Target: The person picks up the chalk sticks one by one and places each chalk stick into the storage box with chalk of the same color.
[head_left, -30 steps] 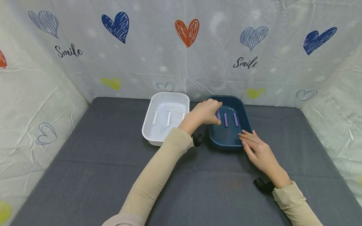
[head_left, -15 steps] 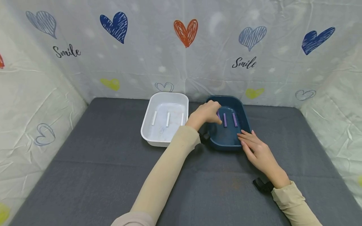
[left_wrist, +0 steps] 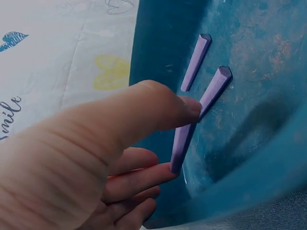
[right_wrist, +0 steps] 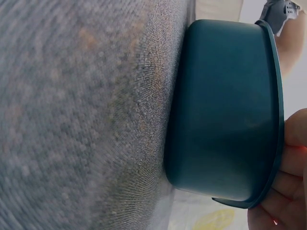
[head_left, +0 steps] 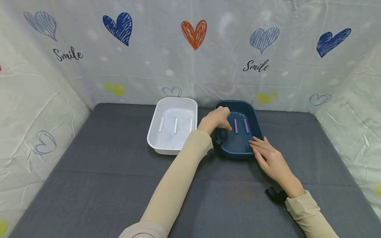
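Left hand (head_left: 216, 119) inside blue tub (head_left: 254, 116), thumb and fingers pinching the leftmost purple stick (left_wrist: 184, 136); right hand (head_left: 267, 155) flat, fingers straight, steadying the tub's near rim; best lifted straight up, clear of the two sticks (head_left: 241, 126) beside it; sticks thin, matte; tub smooth plastic, rounded; white tub (head_left: 156, 127) alongside on grey felt (head_left: 104, 185).

Head view looks forward and down from above the bench (head_left: 98, 185), taking in both arms and both tubs. Left wrist view sits very close inside the blue tub (left_wrist: 249, 143), facing its floor. Right wrist view hugs the bench, seemingly rotated sideways, facing the tub's outer wall. All three share the blue tub.
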